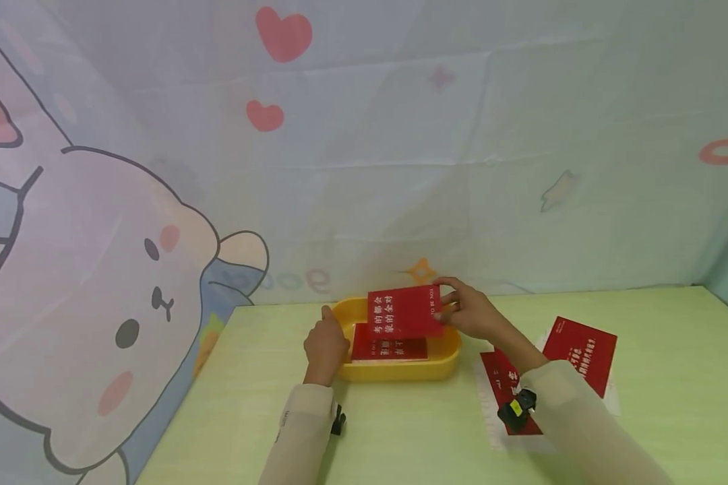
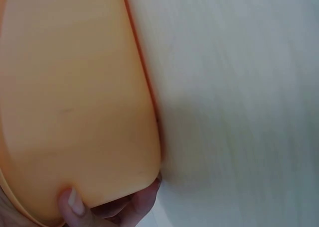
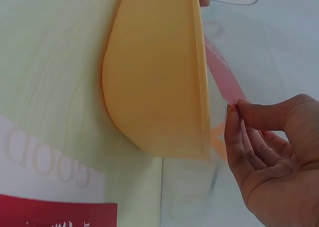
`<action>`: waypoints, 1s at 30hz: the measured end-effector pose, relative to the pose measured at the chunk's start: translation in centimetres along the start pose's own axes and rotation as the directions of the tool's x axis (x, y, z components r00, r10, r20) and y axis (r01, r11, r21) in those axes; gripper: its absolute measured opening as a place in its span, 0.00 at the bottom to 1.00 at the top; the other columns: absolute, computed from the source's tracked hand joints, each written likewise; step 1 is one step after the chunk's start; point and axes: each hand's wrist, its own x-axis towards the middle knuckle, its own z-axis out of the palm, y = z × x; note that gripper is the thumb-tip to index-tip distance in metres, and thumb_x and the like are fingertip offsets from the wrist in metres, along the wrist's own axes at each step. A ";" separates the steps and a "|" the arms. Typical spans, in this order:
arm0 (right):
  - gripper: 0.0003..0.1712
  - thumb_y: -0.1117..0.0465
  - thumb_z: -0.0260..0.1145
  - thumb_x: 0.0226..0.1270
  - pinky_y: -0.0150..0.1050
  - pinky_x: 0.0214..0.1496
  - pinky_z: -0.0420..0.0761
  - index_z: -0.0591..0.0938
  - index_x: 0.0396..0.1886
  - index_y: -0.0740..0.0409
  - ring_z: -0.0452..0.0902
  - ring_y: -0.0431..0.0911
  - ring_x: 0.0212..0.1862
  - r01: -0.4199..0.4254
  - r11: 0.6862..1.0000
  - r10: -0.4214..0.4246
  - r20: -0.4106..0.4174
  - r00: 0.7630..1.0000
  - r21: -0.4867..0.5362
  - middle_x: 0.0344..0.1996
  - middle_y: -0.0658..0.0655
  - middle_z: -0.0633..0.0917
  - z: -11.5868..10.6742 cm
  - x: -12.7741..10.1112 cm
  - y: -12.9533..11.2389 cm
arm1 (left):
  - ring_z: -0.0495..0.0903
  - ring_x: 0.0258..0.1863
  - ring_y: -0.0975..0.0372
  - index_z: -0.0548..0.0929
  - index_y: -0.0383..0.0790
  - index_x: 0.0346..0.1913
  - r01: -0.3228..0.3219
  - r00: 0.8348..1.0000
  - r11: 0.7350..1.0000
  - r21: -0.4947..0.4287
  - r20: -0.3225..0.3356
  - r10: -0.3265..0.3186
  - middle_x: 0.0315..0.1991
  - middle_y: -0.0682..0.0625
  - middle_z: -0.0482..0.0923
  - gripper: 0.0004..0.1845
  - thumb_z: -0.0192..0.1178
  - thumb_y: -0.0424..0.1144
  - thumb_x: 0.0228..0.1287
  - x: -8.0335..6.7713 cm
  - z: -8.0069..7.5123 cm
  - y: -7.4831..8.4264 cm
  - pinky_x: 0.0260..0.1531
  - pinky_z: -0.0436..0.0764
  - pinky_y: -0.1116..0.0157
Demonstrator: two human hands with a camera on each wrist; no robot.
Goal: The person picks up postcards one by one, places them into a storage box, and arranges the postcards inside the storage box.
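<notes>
Sleeves nearest the camera: two pale sleeves reach in from 6 o'clock, each with a small black wrist camera strapped on.

Right hand (image 1: 468, 311) holds a red card (image 1: 404, 311) with white Chinese lettering, pinching its right edge between thumb and fingertips. Card is held roughly level, just above the yellow tray (image 1: 449, 353), overlapping its far rim. Right wrist view shows the card edge-on, a thin pink-red strip (image 3: 224, 80), with the fingertips (image 3: 234, 112) closed on its end and the tray's outer wall (image 3: 154, 77) just beside it.

Left hand (image 1: 325, 345) grips the tray's left end at about 9 o'clock, thumb hooked over the rim, fingers curled round the outside. Left wrist view confirms it: fingers (image 2: 75, 204) pressed under the tray's orange-yellow wall (image 2: 75, 87).

Inside the tray, a second red card (image 1: 389, 349) lies flat on the bottom, partly covered by the held one.

Tray sits on a pale green table (image 1: 400, 431), near its far edge, centre.

Outward, at 3 o'clock of the tray: two more red cards on white backing sheets. One (image 1: 582, 350) lies tilted, well apart from the tray; the other (image 1: 502, 380) lies nearer, partly hidden under the right forearm.

Behind, at 12 o'clock, a hanging cloth backdrop (image 1: 400, 135) printed with pink hearts and a large cartoon rabbit (image 1: 97, 310) at 9 o'clock.
</notes>
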 end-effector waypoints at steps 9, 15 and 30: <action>0.34 0.64 0.67 0.66 0.49 0.54 0.84 0.66 0.70 0.63 0.86 0.56 0.49 0.042 0.999 -0.043 0.067 0.997 0.013 0.53 0.71 0.83 1.7 0.7 -0.8 | 0.85 0.29 0.47 0.66 0.34 0.59 0.008 1.000 1.000 0.003 -0.002 -0.008 0.34 0.37 0.83 0.29 0.68 0.36 0.58 -0.1 0.0 -0.2 0.31 0.85 0.51; 0.30 0.65 0.66 0.67 0.48 0.53 0.85 0.68 0.67 0.63 0.87 0.55 0.46 0.034 0.999 -0.033 0.081 0.996 -0.009 0.51 0.70 0.85 2.4 1.2 -0.9 | 0.84 0.28 0.47 0.65 0.34 0.59 0.009 1.000 1.000 -0.009 0.015 -0.009 0.34 0.38 0.82 0.29 0.68 0.36 0.59 -0.1 -0.1 0.1 0.31 0.85 0.51; 0.31 0.65 0.69 0.61 0.46 0.48 0.85 0.72 0.63 0.69 0.85 0.56 0.45 0.049 0.972 -0.036 0.061 0.998 -0.231 0.50 0.69 0.85 3.8 2.5 -0.4 | 0.82 0.22 0.49 0.67 0.32 0.56 -0.025 0.999 1.000 0.007 -0.036 0.025 0.30 0.38 0.82 0.26 0.67 0.35 0.60 -0.5 -0.3 0.1 0.23 0.83 0.54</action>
